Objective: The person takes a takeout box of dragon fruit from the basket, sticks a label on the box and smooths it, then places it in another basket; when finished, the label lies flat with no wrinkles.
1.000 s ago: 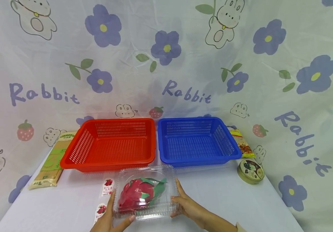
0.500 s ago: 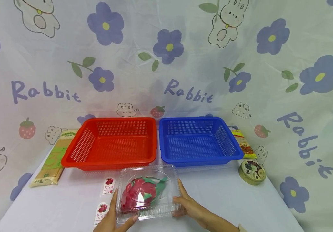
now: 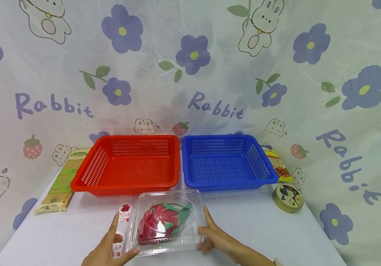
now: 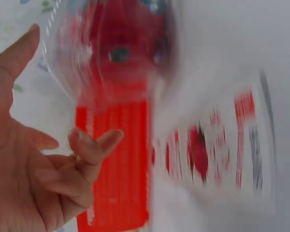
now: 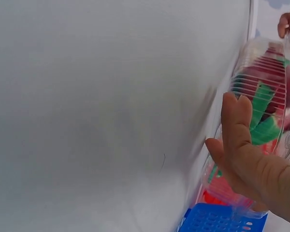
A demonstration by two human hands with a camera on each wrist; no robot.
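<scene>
A clear plastic clamshell box (image 3: 167, 221) with a red and green dragon fruit (image 3: 158, 221) inside lies on the white table, in front of the two baskets. My left hand (image 3: 119, 236) is spread open just left of the box, over the stickers, its thumb at the box's front-left corner. In the blurred left wrist view, that hand (image 4: 53, 159) holds nothing and the box (image 4: 111, 43) is beyond it. My right hand (image 3: 208, 226) rests with straight fingers against the box's right side. The right wrist view shows those fingers (image 5: 237, 125) flat against the ribbed wall of the box (image 5: 266, 111).
A red basket (image 3: 127, 166) and a blue basket (image 3: 227, 162) stand side by side behind the box. Two fruit stickers (image 3: 124, 213) lie left of it. A noodle pack (image 3: 61, 184) lies far left; a snack packet (image 3: 277, 166) and a round tin (image 3: 287, 197) are at the right.
My left hand has let go of the box's left side and moved out to the left, fingers spread. The box has settled slightly; my right hand stays against it.
</scene>
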